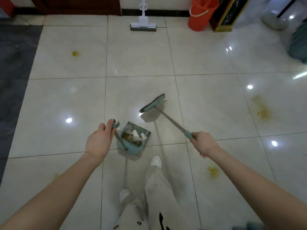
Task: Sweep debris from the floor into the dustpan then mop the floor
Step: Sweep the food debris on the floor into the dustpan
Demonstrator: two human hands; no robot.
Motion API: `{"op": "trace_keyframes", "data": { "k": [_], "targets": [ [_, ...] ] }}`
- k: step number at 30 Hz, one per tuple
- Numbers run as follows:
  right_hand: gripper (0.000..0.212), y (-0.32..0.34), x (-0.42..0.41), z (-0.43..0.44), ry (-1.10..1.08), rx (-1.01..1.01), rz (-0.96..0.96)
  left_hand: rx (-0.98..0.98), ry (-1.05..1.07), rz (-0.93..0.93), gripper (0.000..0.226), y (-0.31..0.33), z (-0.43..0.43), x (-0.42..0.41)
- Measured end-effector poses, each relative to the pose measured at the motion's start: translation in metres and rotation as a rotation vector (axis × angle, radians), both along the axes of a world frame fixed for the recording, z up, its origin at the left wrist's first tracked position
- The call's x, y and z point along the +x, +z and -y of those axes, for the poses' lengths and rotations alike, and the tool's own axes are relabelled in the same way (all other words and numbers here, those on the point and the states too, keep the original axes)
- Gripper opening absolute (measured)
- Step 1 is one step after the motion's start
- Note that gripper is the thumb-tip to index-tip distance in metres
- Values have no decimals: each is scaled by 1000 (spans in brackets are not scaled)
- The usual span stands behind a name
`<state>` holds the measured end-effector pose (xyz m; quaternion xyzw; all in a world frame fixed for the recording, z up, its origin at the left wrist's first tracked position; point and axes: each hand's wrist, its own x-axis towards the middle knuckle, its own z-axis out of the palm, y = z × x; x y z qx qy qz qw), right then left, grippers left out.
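Note:
My left hand (99, 141) grips the top of the upright handle of a teal dustpan (132, 138), which stands on the tiled floor and holds paper scraps and greenish debris. My right hand (203, 144) grips the teal end of a broom handle. The broom head (152, 103) sits just beyond and to the right of the dustpan, close to the floor. A small yellow bit (165, 101) lies by the broom head. A white sponge mop (143, 25) leans against the far wall.
Yellow-brown stains mark the floor (149, 55) at far left (75, 53), at right (261, 108) and near my right arm (213, 171). A red bucket (200, 15) and a dark gold-trimmed stand (227, 15) sit at the back right. My feet are below the dustpan.

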<state>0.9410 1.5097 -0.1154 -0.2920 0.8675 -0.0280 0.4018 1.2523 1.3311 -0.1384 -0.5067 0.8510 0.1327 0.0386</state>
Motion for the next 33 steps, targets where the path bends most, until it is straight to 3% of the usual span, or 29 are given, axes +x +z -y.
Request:
{"op": "trace_keyframes", "data": {
  "k": [16,18,28,30,33],
  "targets": [
    [23,-71,-112,90,-481,0,-1,-83,-187,-36,24,-5,38,-42],
    [17,-79,-114,98,-501,28,18,-75,-193,-25,37,-7,40,-42],
    [8,-79,-49,70,-337,153,80,-96,-189,-87,32,-7,29,-35],
    [15,-74,-38,58,-275,162,78,-97,-189,-91,25,-7,22,-34],
    [27,-62,-19,41,-154,182,76,-61,-190,-55,33,-7,14,-29]
  ]
}}
